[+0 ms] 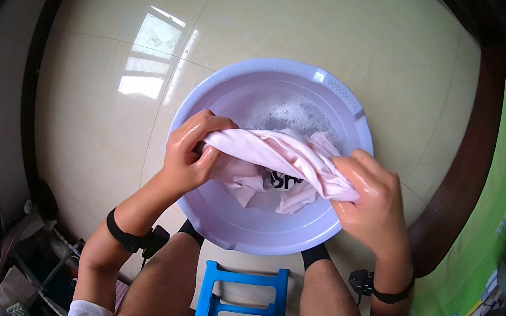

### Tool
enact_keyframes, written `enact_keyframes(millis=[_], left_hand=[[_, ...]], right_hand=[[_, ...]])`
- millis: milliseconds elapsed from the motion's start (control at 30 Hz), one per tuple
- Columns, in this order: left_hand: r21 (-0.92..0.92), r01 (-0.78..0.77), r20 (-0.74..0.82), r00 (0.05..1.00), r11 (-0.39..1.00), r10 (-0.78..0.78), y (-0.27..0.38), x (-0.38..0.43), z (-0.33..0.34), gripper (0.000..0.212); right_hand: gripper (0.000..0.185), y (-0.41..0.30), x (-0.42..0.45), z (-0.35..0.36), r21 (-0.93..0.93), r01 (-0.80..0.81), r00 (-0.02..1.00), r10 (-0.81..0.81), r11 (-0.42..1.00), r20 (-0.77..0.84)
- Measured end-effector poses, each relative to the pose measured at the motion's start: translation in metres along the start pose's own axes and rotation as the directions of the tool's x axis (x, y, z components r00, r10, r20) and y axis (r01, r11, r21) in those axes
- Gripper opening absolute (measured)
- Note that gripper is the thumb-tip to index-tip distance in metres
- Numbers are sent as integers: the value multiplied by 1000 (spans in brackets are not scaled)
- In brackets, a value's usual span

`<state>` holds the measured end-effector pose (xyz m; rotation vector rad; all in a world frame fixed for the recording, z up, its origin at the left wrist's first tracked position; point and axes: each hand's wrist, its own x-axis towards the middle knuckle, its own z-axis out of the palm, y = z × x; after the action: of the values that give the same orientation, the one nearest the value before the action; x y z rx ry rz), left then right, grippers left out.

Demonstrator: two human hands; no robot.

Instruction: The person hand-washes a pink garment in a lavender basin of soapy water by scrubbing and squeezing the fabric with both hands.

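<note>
A wet pale-pink garment (282,154) is stretched between my two hands over a lavender plastic basin (253,234). My left hand (192,148) grips the bunched fabric at its left end, thumb below and fingers above. At the other end, my right hand (369,196) has the cloth closed in its fist. Part of the garment hangs down into the basin, where black lettering shows on it below the raised folds. Soapy water with white foam (287,110) lies in the basin behind the cloth.
The basin rests on a glossy tiled floor (94,138) between my legs. A blue plastic stool (245,278) is nearest me. Green printed fabric (477,223) borders a dark wooden edge (458,183) at right. Mixed items on a rack (45,270) crowd the lower left.
</note>
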<state>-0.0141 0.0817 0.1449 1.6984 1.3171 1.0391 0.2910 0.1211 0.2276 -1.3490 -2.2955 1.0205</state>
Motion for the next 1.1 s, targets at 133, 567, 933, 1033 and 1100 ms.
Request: enact_keyframes(millis=[133,567,933,1033,1100], left_hand=[[25,-9,15,1000,1000,8,13,17,-6,31],[572,47,282,926,819,-250,-19,-3,11,30],[669,-11,408,841,743,-355,-59,-25,68,105],[700,29,424,787,714,-448,-66,-27,76,100],[722,4,463,740,692,-488,-69,-30,79,95]], right_hand=[[25,-11,2,-11,-51,4,999,-6,999,-35],[47,44,-4,57,-378,31,999,-24,925,25],[110,84,-15,159,-304,-144,951,217,942,220],[108,88,-16,171,-406,-137,941,246,904,231],[88,88,-15,172,-481,-90,934,241,872,262]])
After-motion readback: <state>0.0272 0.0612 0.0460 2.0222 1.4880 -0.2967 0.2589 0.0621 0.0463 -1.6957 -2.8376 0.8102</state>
